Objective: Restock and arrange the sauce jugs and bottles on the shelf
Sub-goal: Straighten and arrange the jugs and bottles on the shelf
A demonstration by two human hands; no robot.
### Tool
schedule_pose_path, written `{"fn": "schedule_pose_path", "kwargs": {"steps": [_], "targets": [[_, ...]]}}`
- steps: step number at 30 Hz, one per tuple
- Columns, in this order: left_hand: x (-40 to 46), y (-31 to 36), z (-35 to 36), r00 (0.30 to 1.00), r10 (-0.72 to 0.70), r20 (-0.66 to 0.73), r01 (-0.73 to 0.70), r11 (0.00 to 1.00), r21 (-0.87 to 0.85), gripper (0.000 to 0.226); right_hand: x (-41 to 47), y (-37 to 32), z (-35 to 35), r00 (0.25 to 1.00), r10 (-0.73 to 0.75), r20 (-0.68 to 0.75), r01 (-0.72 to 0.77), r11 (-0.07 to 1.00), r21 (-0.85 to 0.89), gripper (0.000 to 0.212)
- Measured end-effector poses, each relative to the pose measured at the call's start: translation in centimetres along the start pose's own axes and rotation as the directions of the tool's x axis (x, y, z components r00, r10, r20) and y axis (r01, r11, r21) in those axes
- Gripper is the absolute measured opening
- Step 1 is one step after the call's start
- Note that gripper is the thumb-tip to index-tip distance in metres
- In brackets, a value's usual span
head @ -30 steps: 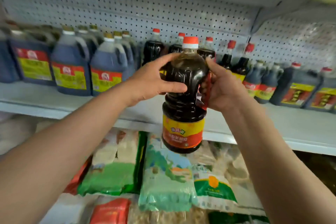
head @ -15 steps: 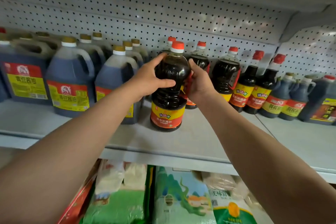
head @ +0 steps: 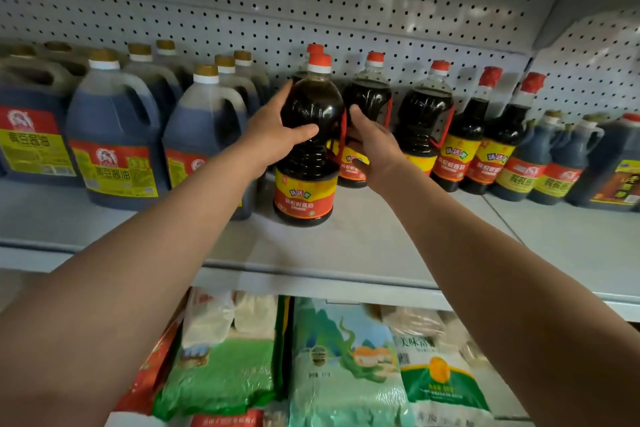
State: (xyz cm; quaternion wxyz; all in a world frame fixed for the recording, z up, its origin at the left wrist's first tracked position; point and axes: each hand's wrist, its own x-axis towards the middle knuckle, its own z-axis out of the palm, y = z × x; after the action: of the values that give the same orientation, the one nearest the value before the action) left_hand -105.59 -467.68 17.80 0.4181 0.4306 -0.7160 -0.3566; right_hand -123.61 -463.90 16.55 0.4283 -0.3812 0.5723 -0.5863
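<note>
A dark sauce bottle (head: 309,149) with a red cap and a red-and-yellow label stands upright on the grey shelf (head: 363,243). My left hand (head: 277,133) wraps its left shoulder, thumb across the front. My right hand (head: 372,149) presses its right side by the red handle. Right behind it stand more bottles of the same kind (head: 369,104), and another one (head: 424,118) to the right. Blue-tinted sauce jugs (head: 114,139) with gold caps fill the shelf's left part.
Slimmer red-capped bottles (head: 465,146) and small handled jugs (head: 540,163) line the shelf's right part. A pegboard back wall (head: 311,3) rises behind. Bagged rice and grain packs (head: 343,367) lie on the level below. Bare shelf surface lies in front of the held bottle.
Both hands carried the bottle from in front of the shelf edge forward and set it down on the shelf. In the last half second it stayed put as my view moved closer.
</note>
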Motion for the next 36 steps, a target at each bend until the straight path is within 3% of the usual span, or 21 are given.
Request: {"fn": "schedule_pose_path", "kwargs": {"steps": [3, 7, 9, 17, 22, 25, 30, 36], "targets": [[-2.3, -0.2, 1.8, 0.987, -0.033, -0.155, 0.036, 0.999, 0.011, 0.087, -2.8, 1.3, -2.9, 0.999, 0.014, -0.049, -0.020, 0.994, -0.111, 0.049], [-7.0, -0.4, 5.5, 0.960, -0.087, -0.265, 0.118, 0.988, 0.104, 0.094, -7.3, 3.5, -7.8, 0.999, 0.021, -0.042, -0.026, 0.994, -0.107, 0.065], [-9.8, -0.9, 7.5, 0.952, -0.130, -0.277, 0.168, 0.979, 0.119, 0.099, -10.1, 4.8, -10.5, 0.998, 0.006, -0.064, -0.013, 0.994, -0.113, 0.060], [-22.9, -5.3, 15.8, 0.956, -0.224, -0.189, 0.273, 0.916, 0.295, 0.071, -20.7, 14.8, -19.8, 0.979, -0.117, -0.169, 0.064, 0.955, -0.291, 0.047], [-31.4, -11.6, 21.0, 0.950, -0.304, -0.072, 0.308, 0.874, 0.375, 0.067, -25.5, 25.7, -23.3, 0.982, 0.073, -0.172, -0.159, 0.814, -0.559, 0.057], [-35.0, -16.4, 24.3, 0.932, -0.358, 0.058, 0.309, 0.866, 0.392, 0.068, -27.6, 32.5, -24.2, 0.950, 0.234, -0.207, -0.312, 0.723, -0.616, 0.058], [-41.3, -27.5, 30.1, 0.813, -0.497, 0.303, 0.379, 0.847, 0.373, 0.067, -30.6, 45.9, -24.3, 0.861, 0.431, -0.271, -0.505, 0.656, -0.561, 0.046], [-47.9, -42.3, 35.5, 0.593, -0.608, 0.527, 0.463, 0.794, 0.394, 0.064, -34.3, 64.5, -22.6, 0.717, 0.604, -0.347, -0.696, 0.602, -0.391, 0.046]]}}
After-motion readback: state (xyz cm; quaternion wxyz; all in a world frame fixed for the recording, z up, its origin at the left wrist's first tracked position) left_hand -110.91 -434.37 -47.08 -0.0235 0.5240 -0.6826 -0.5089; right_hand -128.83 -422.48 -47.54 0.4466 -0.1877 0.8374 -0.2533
